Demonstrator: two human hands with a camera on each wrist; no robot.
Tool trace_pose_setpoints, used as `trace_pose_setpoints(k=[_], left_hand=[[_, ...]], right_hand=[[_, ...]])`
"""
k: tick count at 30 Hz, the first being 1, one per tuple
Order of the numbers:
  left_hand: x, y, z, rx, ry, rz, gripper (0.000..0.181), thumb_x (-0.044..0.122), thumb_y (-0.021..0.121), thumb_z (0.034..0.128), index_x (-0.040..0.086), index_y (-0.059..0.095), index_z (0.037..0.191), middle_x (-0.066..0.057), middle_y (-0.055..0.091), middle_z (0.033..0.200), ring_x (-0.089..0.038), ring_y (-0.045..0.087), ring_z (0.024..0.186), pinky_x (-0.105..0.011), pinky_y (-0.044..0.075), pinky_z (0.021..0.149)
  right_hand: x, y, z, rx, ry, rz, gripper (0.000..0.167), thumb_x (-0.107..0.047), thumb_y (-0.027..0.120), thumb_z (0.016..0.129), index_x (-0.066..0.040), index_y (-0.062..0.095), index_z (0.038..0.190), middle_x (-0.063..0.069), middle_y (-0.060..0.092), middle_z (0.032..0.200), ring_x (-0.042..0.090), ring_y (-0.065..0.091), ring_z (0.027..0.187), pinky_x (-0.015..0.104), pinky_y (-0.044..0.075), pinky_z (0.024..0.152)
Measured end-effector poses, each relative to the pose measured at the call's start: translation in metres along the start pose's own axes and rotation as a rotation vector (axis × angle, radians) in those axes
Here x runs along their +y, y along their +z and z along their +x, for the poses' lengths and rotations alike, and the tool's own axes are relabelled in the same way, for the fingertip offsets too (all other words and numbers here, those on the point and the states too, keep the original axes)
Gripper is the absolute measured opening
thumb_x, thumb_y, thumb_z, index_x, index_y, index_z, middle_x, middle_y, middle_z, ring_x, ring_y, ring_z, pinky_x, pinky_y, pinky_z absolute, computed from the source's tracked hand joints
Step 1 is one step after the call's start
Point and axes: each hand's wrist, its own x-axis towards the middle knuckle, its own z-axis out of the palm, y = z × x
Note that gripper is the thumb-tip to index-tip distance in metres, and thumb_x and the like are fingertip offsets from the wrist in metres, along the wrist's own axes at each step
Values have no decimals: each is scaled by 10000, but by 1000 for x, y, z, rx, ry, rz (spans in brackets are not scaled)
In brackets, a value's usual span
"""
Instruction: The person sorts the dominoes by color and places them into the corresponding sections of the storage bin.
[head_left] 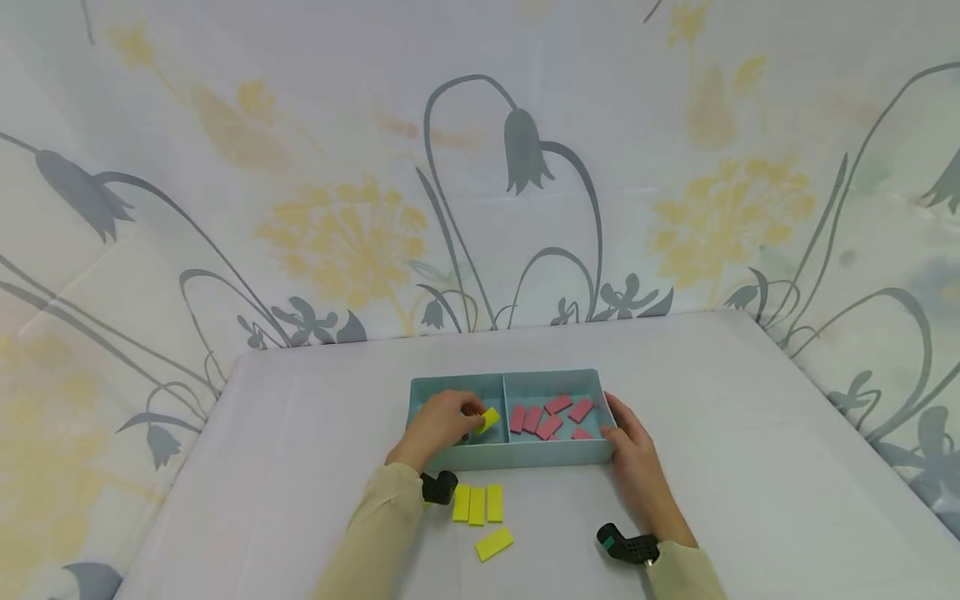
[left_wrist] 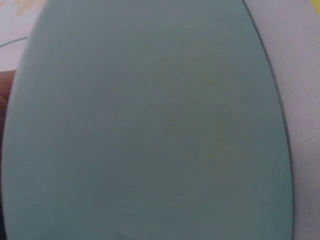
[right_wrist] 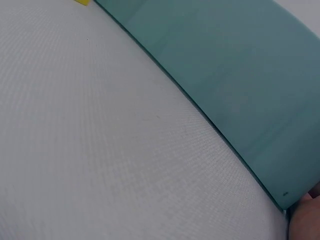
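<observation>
One yellow block [head_left: 488, 420]: I observe the left hand [head_left: 441, 423], fingers curled, pinching it at nine o'clock from the divider [head_left: 506, 407]; the right hand [head_left: 637, 454], partly curled, grips the blue tray [head_left: 528, 454] at three o'clock.

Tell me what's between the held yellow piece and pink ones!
In the head view, a blue divider separates the held yellow piece from the pink pieces.

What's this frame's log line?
left hand: holds yellow block at left compartment; right hand: holds tray at right; pink blocks: right compartment
</observation>
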Motion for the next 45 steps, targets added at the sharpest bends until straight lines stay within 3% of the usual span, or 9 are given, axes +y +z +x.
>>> trace_pose_setpoints(k=[4, 13, 30, 45], left_hand=[[-6, 2, 3, -17, 0, -30, 172, 223, 590, 852, 153, 637, 1001, 28, 589, 888, -117, 555, 677, -289, 465, 657], [-7, 5, 7, -24, 2, 46, 176, 239, 587, 851, 153, 650, 992, 29, 594, 925, -144, 514, 800, -309, 453, 734], [-7, 5, 8, -107, -7, 55, 160, 141, 559, 847, 142, 656, 975, -3, 603, 937, -163, 531, 807, -341, 456, 746], [-7, 6, 4, -92, -36, 47, 197, 246, 549, 871, 136, 627, 1015, -21, 598, 970, -153, 542, 798, -333, 461, 725]], right_hand=[[1, 1, 1, -8, -8, 5, 502, -42, 349, 926, -68, 213, 1409, 49, 151, 1464, 186, 133, 1324, 121, 279, 947], [-3, -3, 2, -10, -37, -39, 504, -58, 366, 924, -74, 224, 1407, 71, 166, 1460, 216, 152, 1319, 101, 297, 919], [0, -3, 1, -30, -16, 42, 515, -56, 369, 924, -60, 201, 1410, 73, 126, 1469, 234, 135, 1321, 118, 317, 915], [4, -1, -2, -27, -25, 46, 515, -34, 363, 918, -54, 204, 1408, 87, 136, 1465, 229, 137, 1320, 121, 311, 924]])
